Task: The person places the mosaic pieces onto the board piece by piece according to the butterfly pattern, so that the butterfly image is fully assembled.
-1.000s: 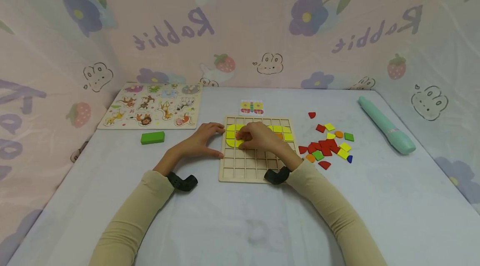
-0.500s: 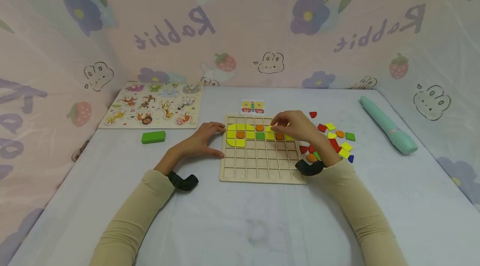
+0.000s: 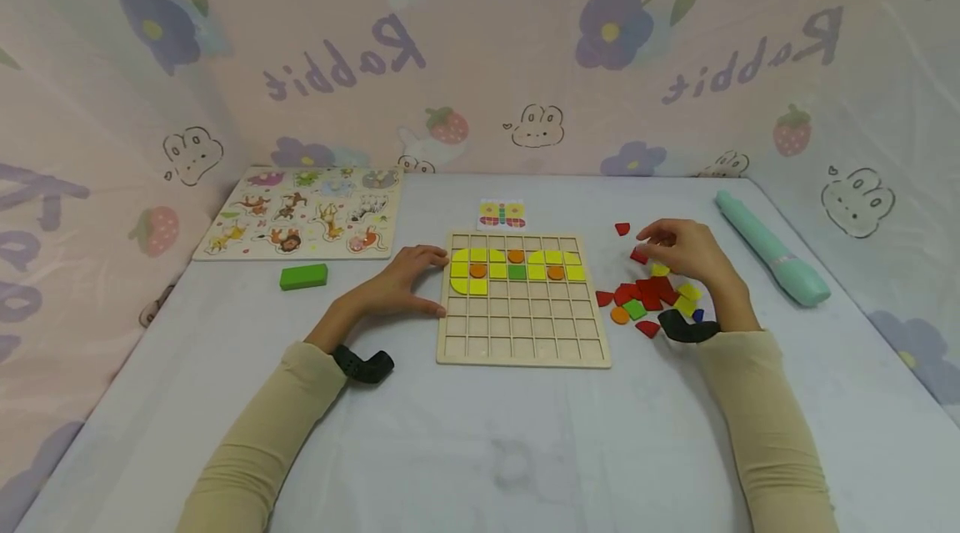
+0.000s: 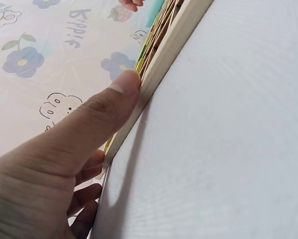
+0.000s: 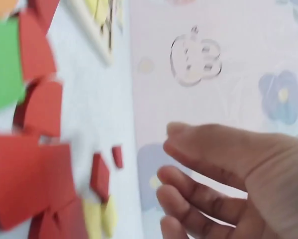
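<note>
My left hand rests at the left edge of a wooden grid board, thumb and fingers spread. In the left wrist view, the thumb touches the board's side. Yellow tiles, orange discs and a green square tile lie in the board's upper rows. Right of the board, my right hand hovers with loosely bent fingers over a red tile. The right wrist view shows nothing between thumb and fingers, with that red tile apart from them.
A pile of red tiles, with yellow, green, orange and blue ones, lies right of the board. A butterfly pattern card sits behind it. An animal puzzle and green block are left; a mint-green microphone-shaped object lies far right.
My right hand has moved right, from the board's left tiles across its right tiles to above the loose pieces, uncovering the orange disc at left. My left hand stays at the board's edge.
</note>
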A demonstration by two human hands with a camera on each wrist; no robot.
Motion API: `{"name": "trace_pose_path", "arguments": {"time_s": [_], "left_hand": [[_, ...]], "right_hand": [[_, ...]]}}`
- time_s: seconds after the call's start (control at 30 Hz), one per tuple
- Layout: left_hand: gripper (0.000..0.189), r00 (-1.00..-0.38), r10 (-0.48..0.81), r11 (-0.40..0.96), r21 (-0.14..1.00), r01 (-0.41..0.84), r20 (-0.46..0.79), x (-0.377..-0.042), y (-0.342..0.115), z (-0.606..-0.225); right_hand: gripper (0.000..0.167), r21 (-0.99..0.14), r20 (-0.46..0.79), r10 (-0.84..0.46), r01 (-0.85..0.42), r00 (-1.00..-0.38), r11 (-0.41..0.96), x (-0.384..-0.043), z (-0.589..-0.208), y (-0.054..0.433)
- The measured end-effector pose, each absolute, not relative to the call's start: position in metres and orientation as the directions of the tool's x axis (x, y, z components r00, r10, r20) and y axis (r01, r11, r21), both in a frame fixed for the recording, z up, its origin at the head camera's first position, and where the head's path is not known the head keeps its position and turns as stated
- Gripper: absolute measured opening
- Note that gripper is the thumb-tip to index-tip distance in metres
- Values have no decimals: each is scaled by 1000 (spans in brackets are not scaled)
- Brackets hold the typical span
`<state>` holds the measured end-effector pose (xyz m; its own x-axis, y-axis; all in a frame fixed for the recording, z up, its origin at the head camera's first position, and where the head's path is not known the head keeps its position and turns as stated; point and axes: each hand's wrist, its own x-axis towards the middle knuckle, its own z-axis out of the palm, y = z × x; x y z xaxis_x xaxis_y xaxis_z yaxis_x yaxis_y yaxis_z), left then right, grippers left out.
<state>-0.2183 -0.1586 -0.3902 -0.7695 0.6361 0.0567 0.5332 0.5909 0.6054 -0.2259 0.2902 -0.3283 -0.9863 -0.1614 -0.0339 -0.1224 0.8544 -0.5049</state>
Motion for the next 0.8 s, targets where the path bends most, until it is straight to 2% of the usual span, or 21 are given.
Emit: {"name": "trace_pose_path", "arguments": {"time_s": [0.37,0.8], "left_hand": [[83,-772,633,594,605,530,55,-218,-159,-391],[82,-773,633,595,607,527,51,-219,-160,-392]], "right_hand": [[45,-454,-106,-47,6,-993,891,-231,-349,309],[45,-445,-80,44,75,-996,892,-234,-363,313]]}}
